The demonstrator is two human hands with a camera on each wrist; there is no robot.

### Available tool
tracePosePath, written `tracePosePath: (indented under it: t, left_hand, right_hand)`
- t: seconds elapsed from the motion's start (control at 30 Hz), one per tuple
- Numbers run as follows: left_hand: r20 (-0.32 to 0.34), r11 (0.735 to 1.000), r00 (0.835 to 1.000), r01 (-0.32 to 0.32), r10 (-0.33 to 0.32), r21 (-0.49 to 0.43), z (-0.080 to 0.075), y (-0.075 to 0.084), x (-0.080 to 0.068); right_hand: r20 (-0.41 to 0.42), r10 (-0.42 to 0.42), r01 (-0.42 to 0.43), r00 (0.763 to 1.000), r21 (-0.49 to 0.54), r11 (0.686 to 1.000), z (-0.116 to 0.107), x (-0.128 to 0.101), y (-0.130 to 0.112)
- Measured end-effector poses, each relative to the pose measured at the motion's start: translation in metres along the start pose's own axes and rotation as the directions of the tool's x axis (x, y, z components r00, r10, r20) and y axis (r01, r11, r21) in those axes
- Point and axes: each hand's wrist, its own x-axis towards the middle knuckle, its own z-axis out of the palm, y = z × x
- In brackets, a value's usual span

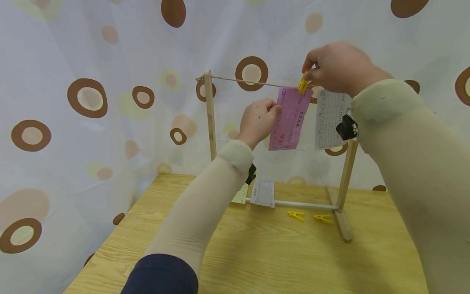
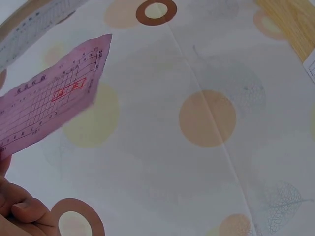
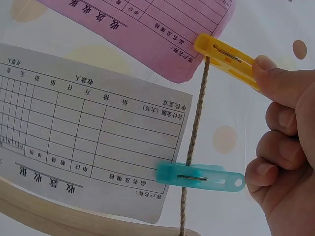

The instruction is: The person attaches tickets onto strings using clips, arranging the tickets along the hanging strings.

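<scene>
A pink receipt slip (image 1: 291,118) hangs at the twine (image 3: 198,115) strung across a wooden frame. My left hand (image 1: 259,120) pinches the slip's left edge. With thumb and finger, my right hand (image 1: 339,67) pinches a yellow clothespin (image 3: 229,58), whose tip sits over the slip's top corner and the twine. Beside it, a white receipt slip (image 3: 93,132) is held to the twine by a teal clothespin (image 3: 202,178). In the left wrist view the pink slip's lower end, with a red stamp, points away from the fingers.
Two yellow clothespins (image 1: 295,215) lie on the wooden table (image 1: 264,253) near the frame's right foot (image 1: 344,226). Behind my left forearm, a white slip (image 1: 262,194) and a pale yellow slip (image 1: 240,195) rest at the lower bar (image 1: 304,205). A patterned curtain (image 1: 139,53) stands behind.
</scene>
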Motion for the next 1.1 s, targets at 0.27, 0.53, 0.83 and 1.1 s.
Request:
tracePosePath:
  t: [0.27, 0.53, 0.83, 1.1]
  left_hand:
    - [0.026, 1.0, 1.0, 0.01, -0.01, -0.017, 0.0016, 0.0031, -0.0017]
    - [0.046, 0.996, 0.999, 0.029, -0.026, -0.084, 0.003, 0.0024, -0.0022]
    - [0.065, 0.991, 0.997, 0.047, -0.039, -0.124, 0.0049, 0.0045, -0.0038]
    - [0.085, 0.988, 0.995, 0.059, -0.047, -0.146, 0.006, 0.0038, -0.0055]
  right_hand:
    - [0.05, 0.003, -0.001, 0.999, -0.036, 0.999, 0.0009, -0.0003, 0.0]
    - [0.028, 0.006, -0.003, 1.0, -0.077, 0.997, 0.0014, -0.0021, -0.0044]
    - [0.039, -0.003, 0.007, 0.999, -0.092, 0.996, 0.0031, -0.0011, -0.0072]
    - [0.034, -0.021, 0.026, 0.999, -0.143, 0.989, 0.0042, -0.0069, -0.0076]
